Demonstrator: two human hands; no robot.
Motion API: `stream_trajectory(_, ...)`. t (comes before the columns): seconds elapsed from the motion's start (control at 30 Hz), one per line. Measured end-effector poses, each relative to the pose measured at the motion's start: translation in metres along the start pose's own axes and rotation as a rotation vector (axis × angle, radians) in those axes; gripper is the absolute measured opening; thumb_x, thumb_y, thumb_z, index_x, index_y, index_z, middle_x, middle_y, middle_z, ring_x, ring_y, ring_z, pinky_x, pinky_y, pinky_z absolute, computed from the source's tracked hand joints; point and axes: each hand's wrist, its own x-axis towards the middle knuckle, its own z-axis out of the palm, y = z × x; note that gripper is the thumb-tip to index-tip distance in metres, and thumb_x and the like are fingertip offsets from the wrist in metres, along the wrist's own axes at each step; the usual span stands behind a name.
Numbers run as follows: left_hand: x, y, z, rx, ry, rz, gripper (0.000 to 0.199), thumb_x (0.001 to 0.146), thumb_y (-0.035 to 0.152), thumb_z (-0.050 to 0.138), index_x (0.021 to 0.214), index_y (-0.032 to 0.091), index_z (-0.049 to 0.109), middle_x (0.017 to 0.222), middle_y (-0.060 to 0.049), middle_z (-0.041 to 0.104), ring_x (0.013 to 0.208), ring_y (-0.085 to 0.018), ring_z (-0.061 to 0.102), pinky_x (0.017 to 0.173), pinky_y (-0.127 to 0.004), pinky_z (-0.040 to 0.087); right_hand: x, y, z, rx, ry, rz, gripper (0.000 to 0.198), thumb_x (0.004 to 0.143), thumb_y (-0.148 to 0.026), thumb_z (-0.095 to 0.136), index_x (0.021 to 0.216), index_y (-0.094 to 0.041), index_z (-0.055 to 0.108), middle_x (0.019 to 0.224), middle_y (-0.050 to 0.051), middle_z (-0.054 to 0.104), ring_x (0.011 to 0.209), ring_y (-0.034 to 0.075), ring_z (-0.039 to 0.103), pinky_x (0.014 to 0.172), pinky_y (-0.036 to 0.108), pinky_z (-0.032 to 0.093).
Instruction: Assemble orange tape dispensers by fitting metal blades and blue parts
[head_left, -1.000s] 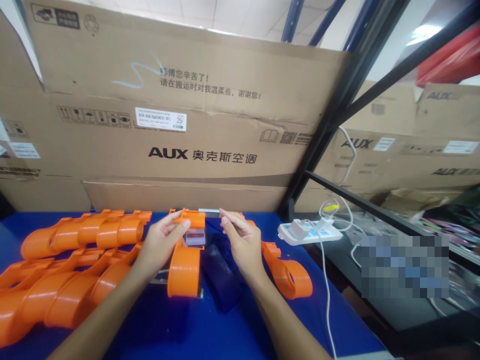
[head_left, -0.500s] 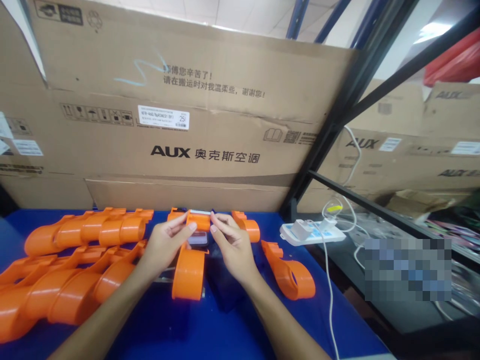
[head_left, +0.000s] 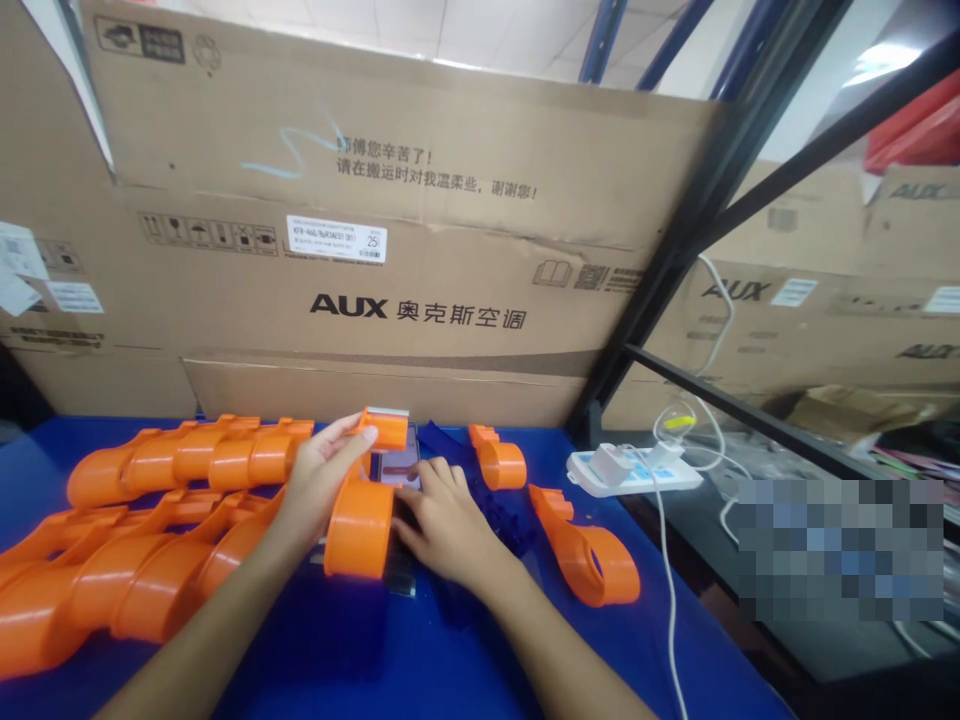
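My left hand [head_left: 324,475] is closed on an orange plastic tape dispenser [head_left: 361,530], gripping its upper end with thumb and fingers. A pale, thin strip [head_left: 388,411] runs along its top edge, and the wide round ring hangs below toward me. My right hand [head_left: 446,520] is low over the blue tabletop, just right of the ring. Its fingers are bent and apart, with no held thing visible. Beyond its fingertips lies a grey, flat, phone-like object [head_left: 397,460]. Dark blue pieces [head_left: 502,515] lie beside that hand, too dim to make out.
Two rows of orange dispensers [head_left: 187,455] cover the table's left side. Two more, a smaller-looking one [head_left: 502,465] and a nearer one [head_left: 600,570], lie on the right. A white power strip [head_left: 637,470] with cables is by the black rack post. A large carton [head_left: 450,250] stands behind.
My right hand has let go of the dispenser's top and moved down to the table. My left hand keeps hold of the dispenser, now slightly farther left.
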Motion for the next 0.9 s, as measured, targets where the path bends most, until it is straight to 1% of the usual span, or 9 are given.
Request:
stream_trajectory(0.07, -0.004, 0.002, 0.003, 0.014, 0.003, -0.014, 0.055, 0.077, 0.044, 0.081, 0.123, 0.015, 0.069, 0.06, 0.002, 0.067, 0.048, -0.012, 0.057, 0.055, -0.024, 0.051, 0.001, 0.001, 0.003, -0.021, -0.015, 0.0, 0.029, 0.096, -0.04, 0.065, 0.12, -0.025, 0.07, 0.117, 0.013, 0.057, 0.109, 0.03, 0.047, 0.085, 0.041, 0.04)
stream_trajectory(0.13, -0.006, 0.003, 0.004, 0.024, 0.007, -0.018, 0.056, 0.078, 0.044, 0.081, 0.124, 0.014, 0.068, 0.052, 0.006, 0.059, 0.042, -0.01, 0.05, 0.048, -0.022, 0.044, 0.001, 0.001, 0.003, -0.028, -0.012, -0.001, 0.028, 0.096, -0.038, 0.064, 0.12, -0.025, 0.07, 0.116, 0.012, 0.057, 0.108, 0.029, 0.047, 0.084, 0.041, 0.04)
stream_trajectory(0.37, 0.0, -0.005, -0.003, 0.051, 0.003, -0.015, 0.06, 0.077, 0.044, 0.081, 0.127, 0.016, 0.066, 0.06, 0.003, 0.066, 0.046, -0.011, 0.054, 0.05, -0.022, 0.045, 0.002, 0.003, -0.009, 0.035, 0.072, -0.002, 0.017, 0.095, -0.035, 0.064, 0.104, -0.022, 0.071, 0.107, 0.01, 0.063, 0.102, 0.027, 0.053, 0.081, 0.039, 0.041)
stream_trajectory(0.43, 0.002, -0.007, -0.005, 0.059, 0.011, -0.014, 0.062, 0.076, 0.045, 0.081, 0.128, 0.016, 0.066, 0.072, -0.002, 0.072, 0.051, -0.012, 0.059, 0.053, -0.024, 0.047, 0.002, 0.007, -0.015, 0.093, 0.198, 0.084, 0.014, 0.095, -0.033, 0.063, 0.1, -0.021, 0.07, 0.101, 0.009, 0.066, 0.095, 0.026, 0.056, 0.079, 0.039, 0.043)
stream_trajectory(0.5, 0.003, -0.01, -0.006, 0.083, 0.012, -0.007, 0.063, 0.077, 0.047, 0.081, 0.129, 0.016, 0.064, 0.078, -0.004, 0.075, 0.054, -0.014, 0.062, 0.055, -0.025, 0.049, 0.001, 0.014, -0.022, 0.182, 0.386, 0.184, 0.015, 0.096, -0.033, 0.061, 0.101, -0.021, 0.068, 0.095, 0.008, 0.068, 0.089, 0.025, 0.059, 0.078, 0.039, 0.045)
stream_trajectory(0.57, 0.003, -0.012, -0.006, 0.135, 0.001, -0.009, 0.067, 0.077, 0.048, 0.08, 0.132, 0.015, 0.062, 0.073, -0.004, 0.075, 0.055, -0.016, 0.064, 0.056, -0.026, 0.049, 0.0, 0.018, -0.028, 0.283, 0.562, 0.231, 0.018, 0.097, -0.033, 0.061, 0.108, -0.021, 0.067, 0.092, 0.007, 0.07, 0.085, 0.024, 0.062, 0.077, 0.038, 0.048)
stream_trajectory(0.63, 0.002, -0.014, -0.005, 0.203, -0.031, -0.022, 0.07, 0.076, 0.049, 0.081, 0.133, 0.015, 0.06, 0.066, -0.002, 0.073, 0.057, -0.019, 0.066, 0.057, -0.027, 0.05, -0.001, 0.018, -0.032, 0.344, 0.663, 0.22, 0.022, 0.097, -0.033, 0.062, 0.115, -0.022, 0.067, 0.092, 0.006, 0.071, 0.083, 0.023, 0.064, 0.076, 0.037, 0.051)
stream_trajectory(0.77, -0.001, -0.017, -0.003, 0.248, -0.129, -0.034, 0.065, 0.076, 0.045, 0.081, 0.129, 0.017, 0.058, 0.076, -0.005, 0.075, 0.067, -0.022, 0.072, 0.066, -0.031, 0.055, -0.002, 0.01, -0.033, 0.357, 0.648, 0.118, 0.025, 0.096, -0.03, 0.063, 0.12, -0.024, 0.068, 0.094, 0.007, 0.072, 0.085, 0.024, 0.065, 0.077, 0.038, 0.053)
stream_trajectory(0.9, -0.003, -0.019, -0.002, 0.27, -0.167, -0.03, 0.062, 0.077, 0.044, 0.081, 0.128, 0.018, 0.058, 0.083, -0.007, 0.076, 0.067, -0.021, 0.072, 0.068, -0.032, 0.055, -0.002, 0.006, -0.029, 0.337, 0.587, 0.051, 0.023, 0.096, -0.027, 0.062, 0.118, -0.023, 0.069, 0.092, 0.007, 0.071, 0.087, 0.025, 0.063, 0.079, 0.04, 0.052)
